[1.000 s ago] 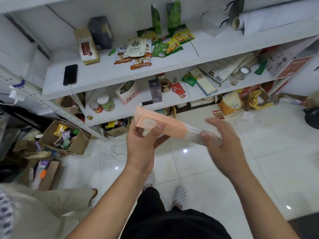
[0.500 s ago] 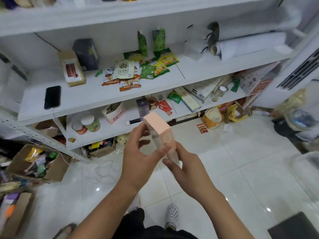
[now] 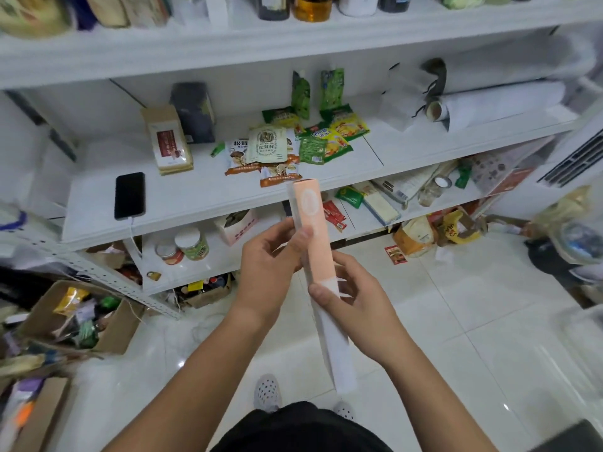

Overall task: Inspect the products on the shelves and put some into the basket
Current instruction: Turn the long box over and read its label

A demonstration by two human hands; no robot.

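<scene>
Peach-and-white box (image 3: 314, 243), seemingly upright, gripped between left hand (image 3: 267, 265) and right hand (image 3: 355, 298).

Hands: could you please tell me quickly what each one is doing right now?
Left hand: closed on the long peach-and-white cardboard box, upper part.
Right hand: closed on the same box, lower down.

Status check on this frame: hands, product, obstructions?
Left hand and right hand both gripping long peach box, held upright before the shelves. Basket not in view. Nothing obstructing.
</scene>
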